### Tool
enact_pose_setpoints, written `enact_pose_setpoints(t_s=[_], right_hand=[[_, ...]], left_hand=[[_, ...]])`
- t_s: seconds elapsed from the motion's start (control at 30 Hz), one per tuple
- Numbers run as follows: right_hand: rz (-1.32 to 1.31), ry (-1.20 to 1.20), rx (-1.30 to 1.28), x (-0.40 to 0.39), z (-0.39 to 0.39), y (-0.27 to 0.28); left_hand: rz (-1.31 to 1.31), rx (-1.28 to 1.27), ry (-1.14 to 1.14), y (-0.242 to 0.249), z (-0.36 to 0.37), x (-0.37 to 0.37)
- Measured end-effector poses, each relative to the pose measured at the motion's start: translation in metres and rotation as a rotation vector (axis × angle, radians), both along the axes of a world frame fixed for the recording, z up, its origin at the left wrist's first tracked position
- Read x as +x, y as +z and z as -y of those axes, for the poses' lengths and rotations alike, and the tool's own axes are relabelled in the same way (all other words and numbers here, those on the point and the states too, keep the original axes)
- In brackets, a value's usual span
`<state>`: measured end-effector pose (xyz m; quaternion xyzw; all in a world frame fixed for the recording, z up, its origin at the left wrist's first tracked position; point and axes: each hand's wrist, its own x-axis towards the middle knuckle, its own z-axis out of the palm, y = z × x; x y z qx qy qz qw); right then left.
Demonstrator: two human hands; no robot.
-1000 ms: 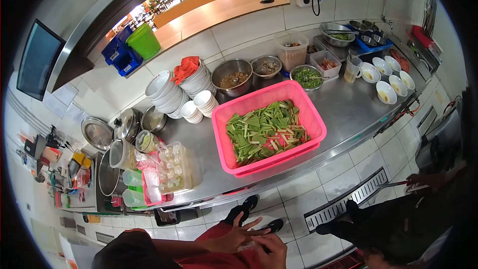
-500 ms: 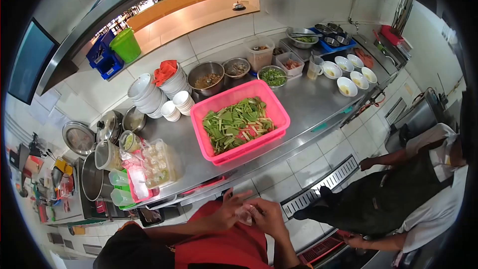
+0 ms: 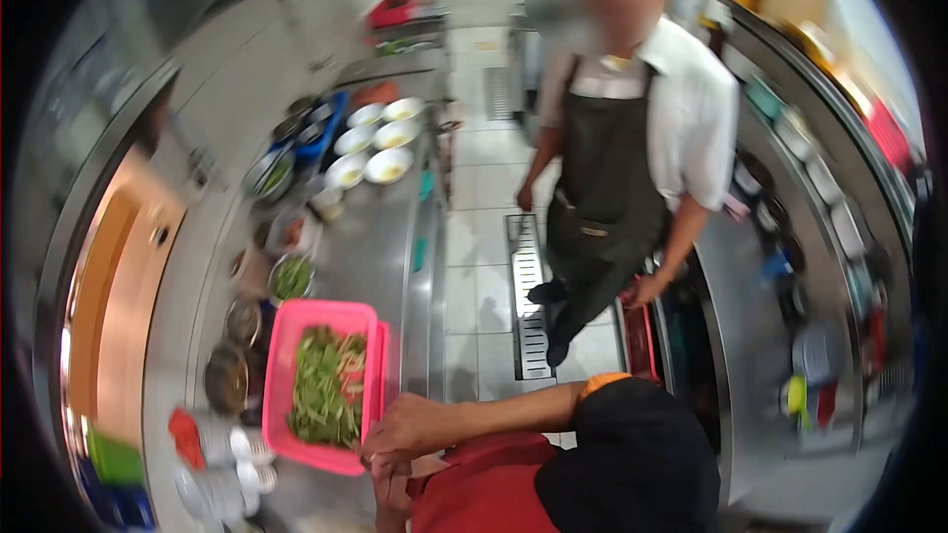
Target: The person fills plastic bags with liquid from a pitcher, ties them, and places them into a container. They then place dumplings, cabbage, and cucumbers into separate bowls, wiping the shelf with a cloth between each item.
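My right hand (image 3: 403, 422) reaches in from the right, its fingers curled down beside the near corner of a pink plastic tub (image 3: 279, 365). Just below it my left hand (image 3: 389, 486) is bent up against it, mostly at the frame's bottom. The two sets of fingers meet, closed; I cannot tell what is between them. Cut leafy green vegetables (image 3: 321, 385) with pale stems fill much of the tub. The tub stands on the steel counter (image 3: 375, 237), with a second pink rim showing under it.
White bowls (image 3: 390, 166) with yellowish contents stand farther along the counter. Metal bowls (image 3: 227, 380) and a bowl of chopped greens (image 3: 291, 278) line the wall side. A co-worker in a dark apron (image 3: 602, 178) stands in the aisle, near a floor drain (image 3: 530, 286).
My view has swung right, so the counter now runs away from me and the co-worker is nearer the middle. My hands, still together, now appear beside the tub's corner.
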<state>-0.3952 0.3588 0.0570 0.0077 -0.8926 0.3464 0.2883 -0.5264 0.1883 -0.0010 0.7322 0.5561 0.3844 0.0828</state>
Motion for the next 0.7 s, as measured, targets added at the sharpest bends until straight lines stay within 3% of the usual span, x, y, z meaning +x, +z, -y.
enact_pose_setpoints(t_s=[0.03, 0.1, 0.2, 0.23, 0.33, 0.47, 0.53, 0.6, 0.63, 0.67, 0.7], right_hand=[[-0.070, 0.056, -0.064, -0.007, -0.004, 0.001], [-0.096, 0.115, -0.152, -0.011, 0.004, 0.019], [-0.164, 0.100, -0.197, -0.011, 0.014, 0.054], [-0.157, 0.090, -0.198, -0.014, 0.009, 0.051], [-0.039, 0.117, -0.051, -0.027, 0.009, 0.032], [0.038, -0.031, -0.119, -0.036, 0.012, 0.038], [0.048, -0.094, -0.117, -0.039, 0.011, 0.045], [-0.117, -0.177, -0.341, -0.039, 0.007, 0.065], [-0.327, -0.200, -0.209, -0.044, 0.002, 0.078], [-0.319, -0.186, -0.204, -0.044, -0.012, 0.077], [-0.100, -0.021, -0.215, -0.039, -0.027, 0.070]], left_hand=[[-0.001, 0.009, -0.070, 0.008, -0.010, -0.006], [0.263, -0.312, 0.157, 0.020, -0.012, -0.018], [0.328, -0.122, -0.020, 0.023, -0.012, -0.034], [-0.083, -0.072, 0.047, -0.018, -0.012, -0.061], [-0.015, -0.146, -0.002, 0.021, -0.030, -0.060], [0.011, -0.239, -0.155, -0.019, -0.039, -0.078], [0.627, -0.460, -0.205, -0.021, -0.048, -0.068], [0.736, -0.421, -0.186, -0.038, -0.059, -0.072], [0.848, -0.391, -0.174, -0.045, -0.064, -0.072], [0.857, -0.378, -0.164, -0.020, -0.073, -0.066], [0.469, -0.219, -0.072, 0.027, -0.084, -0.058]])
